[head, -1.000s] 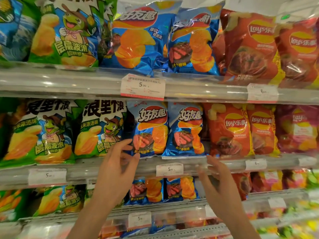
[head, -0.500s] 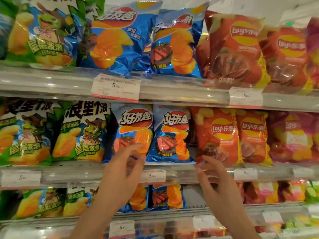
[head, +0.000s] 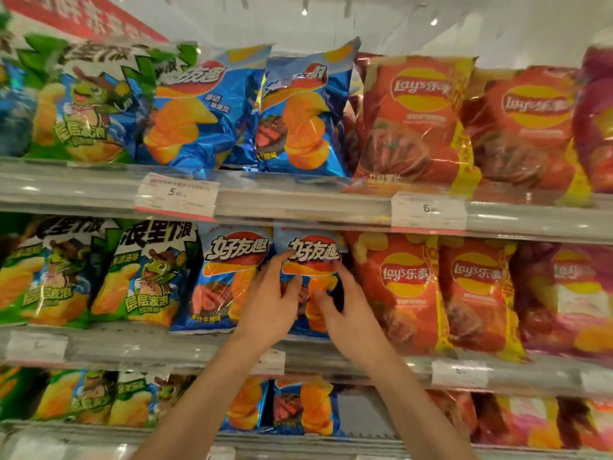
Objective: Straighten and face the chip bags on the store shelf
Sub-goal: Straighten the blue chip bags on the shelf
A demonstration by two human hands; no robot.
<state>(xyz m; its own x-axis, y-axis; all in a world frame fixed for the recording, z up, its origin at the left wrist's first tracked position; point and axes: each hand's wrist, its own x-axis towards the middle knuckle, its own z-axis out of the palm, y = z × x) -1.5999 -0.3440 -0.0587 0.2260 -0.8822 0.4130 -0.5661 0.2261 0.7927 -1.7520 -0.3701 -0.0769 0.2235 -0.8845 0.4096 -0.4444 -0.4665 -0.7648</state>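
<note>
A person's two hands close on a blue chip bag point(head: 310, 257) standing on the middle shelf point(head: 185, 348) of a store snack display. The left hand point(head: 272, 303) takes the bag's left edge, thumb across the front and fingers reaching up along the side; the right hand point(head: 348, 313) meets its right edge, fingers curled around it. Each grip is partly closed around the bag, which stands upright with its front facing out, touching a matching blue bag point(head: 229, 277) to its left and just beside a red chip bag point(head: 398, 290) to its right. Further left on the same shelf stand green chip bags point(head: 146, 277) printed with a cartoon turtle. The shelf above point(head: 298, 200) carries the same run of green, blue and red bags, the blue ones leaning and crumpled, with white price tags point(head: 177, 195) clipped to its front rail. A lower shelf point(head: 298, 439) shows more blue bags between the person's forearms. Much of the view is blurred at the edges.
</note>
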